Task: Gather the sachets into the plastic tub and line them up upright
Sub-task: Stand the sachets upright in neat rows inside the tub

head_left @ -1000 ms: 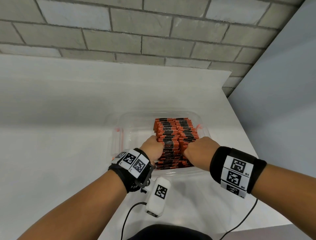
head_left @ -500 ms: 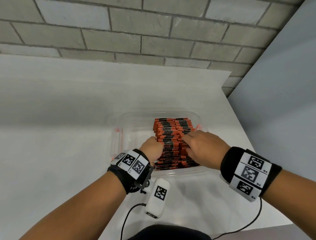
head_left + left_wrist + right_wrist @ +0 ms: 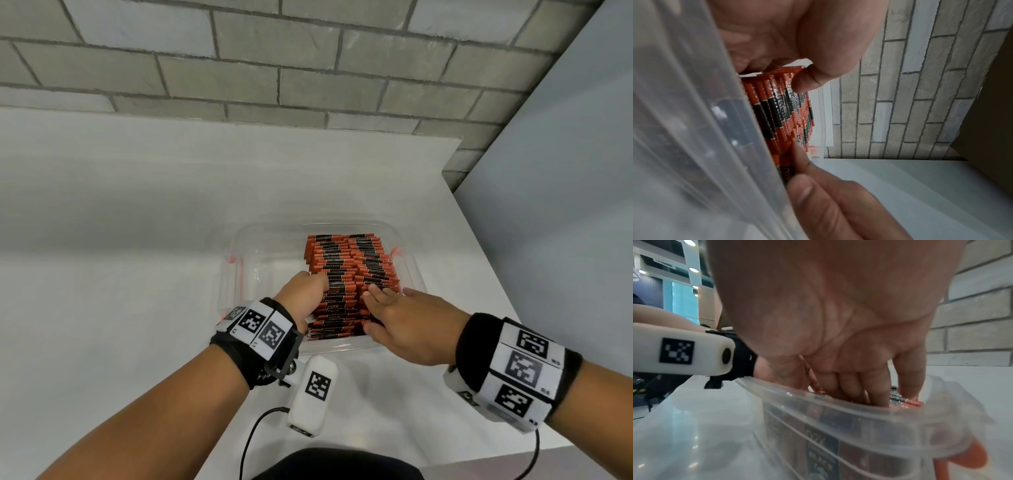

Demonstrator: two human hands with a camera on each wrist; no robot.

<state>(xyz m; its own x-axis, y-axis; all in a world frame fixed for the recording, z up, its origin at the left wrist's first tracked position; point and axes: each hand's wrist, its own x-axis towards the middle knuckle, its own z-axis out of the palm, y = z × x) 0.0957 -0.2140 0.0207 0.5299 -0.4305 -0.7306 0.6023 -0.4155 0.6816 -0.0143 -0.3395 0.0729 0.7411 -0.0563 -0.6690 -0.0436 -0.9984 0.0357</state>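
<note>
A clear plastic tub (image 3: 236, 274) sits on the white table in front of me. Orange and black sachets (image 3: 346, 260) stand on edge in two packed rows in its right half. My left hand (image 3: 305, 291) is curled against the left side of the rows near the front, and its thumb (image 3: 809, 79) presses on the sachets (image 3: 785, 113). My right hand (image 3: 380, 310) lies over the right row with straight fingers (image 3: 875, 386) on the sachet tops and the thumb at the row's near end. The tub wall (image 3: 838, 410) hides the sachets' lower parts.
The tub's left half holds no sachets. The white table (image 3: 137, 274) ends at a brick wall (image 3: 308, 85) behind and at an edge on the right beside a grey panel (image 3: 565, 205). An orange clip (image 3: 970, 456) sits on the tub's side.
My right hand has gone from a fist at the front of the rows to straight fingers spread over the right row's tops. The left hand has stayed put.
</note>
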